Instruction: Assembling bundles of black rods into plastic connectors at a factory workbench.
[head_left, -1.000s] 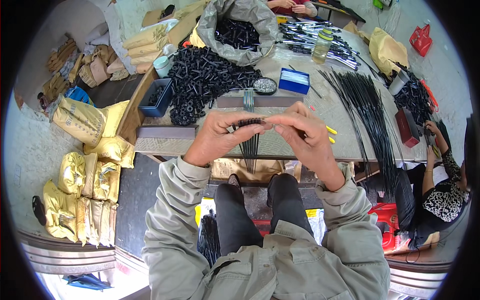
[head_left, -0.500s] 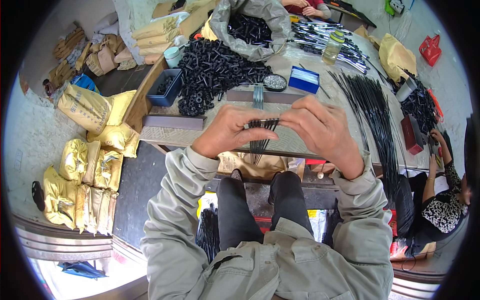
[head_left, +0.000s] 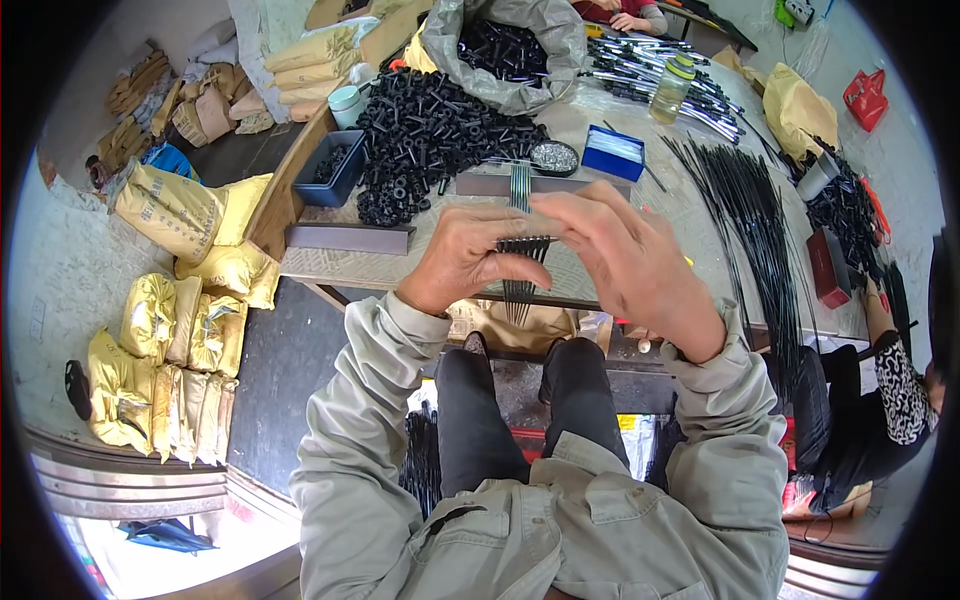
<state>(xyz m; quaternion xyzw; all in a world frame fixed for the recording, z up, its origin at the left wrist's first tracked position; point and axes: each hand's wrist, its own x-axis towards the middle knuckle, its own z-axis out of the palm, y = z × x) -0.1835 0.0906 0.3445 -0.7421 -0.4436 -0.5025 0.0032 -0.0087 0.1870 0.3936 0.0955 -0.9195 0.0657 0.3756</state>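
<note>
My left hand (head_left: 445, 262) is closed on a flat row of thin dark rods (head_left: 518, 298), thumb in front and fingers behind. Their lower ends hang past the table edge, and the upper parts run away from me over a grey strip (head_left: 480, 185) on the table. My right hand (head_left: 640, 265) is bent over, its fingertips drawn together beside the left fingers at the row. Whatever those fingertips pinch is hidden. Beyond the hands sit a small round dish of tiny silvery pieces (head_left: 554, 157) and a blue box of thin pale pieces (head_left: 613, 152).
A heap of black plastic parts (head_left: 420, 130), a grey sack (head_left: 435, 45) and a blue bin (head_left: 330, 170) fill the table's left and back. Long black rods (head_left: 750, 220) and a bottle (head_left: 671, 90) lie rightward. A co-worker's patterned sleeve (head_left: 900, 390) shows at far right.
My right hand has shifted left and now overlaps the left fingertips. The rods have turned, showing more of their row. The co-worker at right has moved an arm.
</note>
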